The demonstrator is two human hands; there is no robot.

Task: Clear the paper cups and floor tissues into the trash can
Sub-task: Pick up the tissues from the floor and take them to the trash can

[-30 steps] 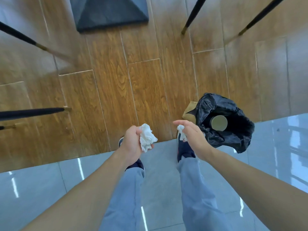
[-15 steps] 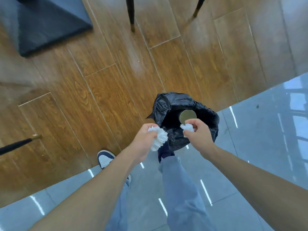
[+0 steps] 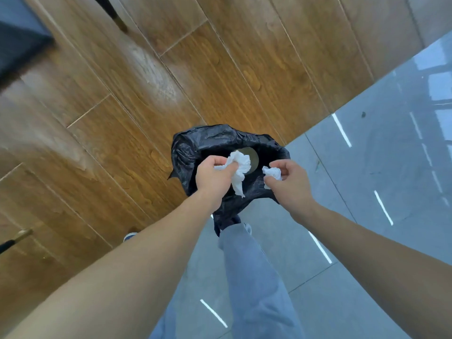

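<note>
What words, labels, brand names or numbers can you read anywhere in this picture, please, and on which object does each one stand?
None: no readable text shows on the black plastic trash bag, the crumpled white tissues, the round tan object inside the bag, or the wood-grain floor.

Nothing readable is showing here: no text, label, brand, number or sign is appearing on anything.
</note>
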